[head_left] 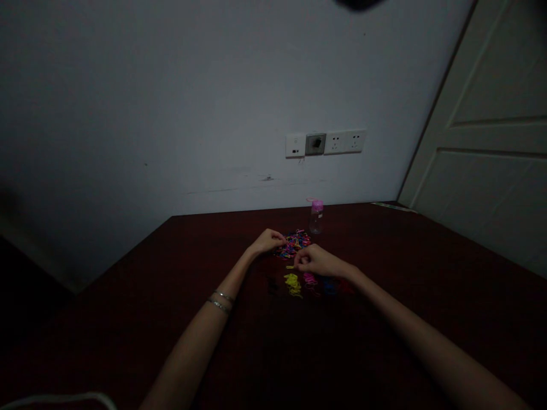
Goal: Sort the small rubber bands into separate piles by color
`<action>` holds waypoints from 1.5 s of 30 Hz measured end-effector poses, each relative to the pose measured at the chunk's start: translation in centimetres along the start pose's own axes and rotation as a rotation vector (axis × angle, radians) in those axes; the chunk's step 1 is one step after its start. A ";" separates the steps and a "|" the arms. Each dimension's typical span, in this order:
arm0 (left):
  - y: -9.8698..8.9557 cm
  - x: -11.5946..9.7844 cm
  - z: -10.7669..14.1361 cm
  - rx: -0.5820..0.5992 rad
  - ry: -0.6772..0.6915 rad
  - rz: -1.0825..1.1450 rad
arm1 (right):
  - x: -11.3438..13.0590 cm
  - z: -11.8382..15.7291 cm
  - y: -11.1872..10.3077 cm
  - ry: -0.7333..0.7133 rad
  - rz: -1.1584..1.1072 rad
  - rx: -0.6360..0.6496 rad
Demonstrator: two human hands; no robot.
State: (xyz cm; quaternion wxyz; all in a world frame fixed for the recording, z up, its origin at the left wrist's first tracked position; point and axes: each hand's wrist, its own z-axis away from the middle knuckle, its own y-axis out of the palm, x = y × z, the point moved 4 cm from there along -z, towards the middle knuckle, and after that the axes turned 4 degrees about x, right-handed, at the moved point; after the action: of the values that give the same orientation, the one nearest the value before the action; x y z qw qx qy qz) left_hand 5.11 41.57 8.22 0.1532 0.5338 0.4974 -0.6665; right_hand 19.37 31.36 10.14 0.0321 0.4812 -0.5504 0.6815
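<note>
A loose mixed pile of small coloured safety-pin-shaped clips (294,245) lies on the dark red table. My left hand (268,241) rests at the pile's left edge, its thumb and fingers closed together among the clips; what they pinch is too small to make out. Just in front of the pile, my right hand (315,260) is closed, with a single yellow clip (290,267) sticking out at its fingertips. Closer to me are sorted heaps: yellow clips (293,285), pink clips (310,280) and blue clips (329,286). Dim red and dark ones lie beside them.
A clear bottle with a pink cap (316,217) stands behind the pile. The table (205,233) meets a pale wall (192,114) carrying switches and sockets (345,142). A panelled door (491,148) is at right. A pale cord (64,397) curves at bottom left.
</note>
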 end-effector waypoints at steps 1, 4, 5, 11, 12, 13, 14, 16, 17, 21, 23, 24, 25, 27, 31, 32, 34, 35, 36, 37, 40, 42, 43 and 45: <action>-0.1 0.1 0.0 0.006 -0.004 -0.001 | 0.0 0.0 0.2 0.002 0.006 0.015; -0.4 0.3 0.0 0.007 -0.026 0.002 | 0.2 0.2 0.4 -0.002 0.010 0.051; -0.5 0.4 0.0 0.002 -0.031 0.005 | 0.3 0.2 0.5 -0.005 0.007 0.061; -1.0 0.4 -0.2 -0.067 -0.020 -0.003 | 0.0 0.3 -0.5 0.000 -0.025 0.040; -1.2 0.4 -0.1 -0.095 -0.014 -0.025 | -0.3 0.3 -0.9 0.006 -0.025 0.013; -1.6 0.4 -0.1 -0.125 -0.006 -0.057 | -0.6 0.4 -1.4 0.013 -0.022 -0.019; -2.0 0.3 0.0 -0.153 0.003 -0.096 | -1.1 0.4 -1.9 0.022 -0.015 -0.057; -3.1 0.5 0.1 -0.202 0.021 -0.195 | -2.3 0.6 -2.9 0.047 -0.003 -0.136; -3.7 0.6 0.2 -0.223 0.025 -0.252 | -3.0 0.7 -3.3 0.064 0.001 -0.174; -5.5 1.6 0.8 -0.267 -0.017 -0.453 | -6.7 1.3 -4.7 0.138 -0.041 -0.290; -5.9 2.2 0.9 -0.251 -0.054 -0.509 | -8.7 1.7 -5.1 0.173 -0.071 -0.331; -5.9 2.4 1.0 -0.239 -0.067 -0.525 | -9.6 2.0 -5.3 0.195 -0.089 -0.350; -5.9 2.6 1.1 -0.225 -0.074 -0.533 | -10.5 2.2 -5.4 0.216 -0.115 -0.370; -5.8 3.0 1.1 -0.184 -0.071 -0.523 | -11.9 2.5 -5.8 0.253 -0.166 -0.416; -5.5 3.7 1.1 -0.128 -0.062 -0.462 | -13.3 2.8 -6.1 0.289 -0.224 -0.494; -5.5 3.9 1.1 -0.132 -0.064 -0.456 | -13.4 2.8 -6.2 0.288 -0.232 -0.506; -5.4 4.3 1.1 -0.152 -0.063 -0.451 | -13.4 2.7 -6.1 0.281 -0.240 -0.522; -5.3 4.5 1.1 -0.167 -0.063 -0.451 | -13.4 2.7 -6.1 0.278 -0.239 -0.530; -5.3 4.7 1.1 -0.184 -0.065 -0.453 | -13.3 2.8 -6.1 0.278 -0.237 -0.538; -5.2 4.9 1.1 -0.201 -0.072 -0.456 | -13.3 2.8 -6.1 0.280 -0.234 -0.545; -5.0 5.4 1.2 -0.254 -0.110 -0.489 | -13.3 2.9 -6.1 0.297 -0.226 -0.560; -4.9 5.4 1.4 -0.284 -0.129 -0.518 | -13.2 3.0 -6.1 0.310 -0.222 -0.563; -4.8 5.3 1.5 -0.301 -0.136 -0.533 | -13.1 3.0 -6.1 0.313 -0.220 -0.565; -4.7 5.1 1.8 -0.331 -0.141 -0.556 | -13.0 3.0 -6.0 0.312 -0.219 -0.567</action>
State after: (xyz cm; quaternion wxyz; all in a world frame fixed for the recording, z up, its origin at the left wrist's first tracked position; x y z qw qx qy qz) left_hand -1.33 43.94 6.04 0.0839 0.2980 0.7139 -0.6281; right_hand 31.62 37.72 5.31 0.3212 0.3995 -0.6514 0.5594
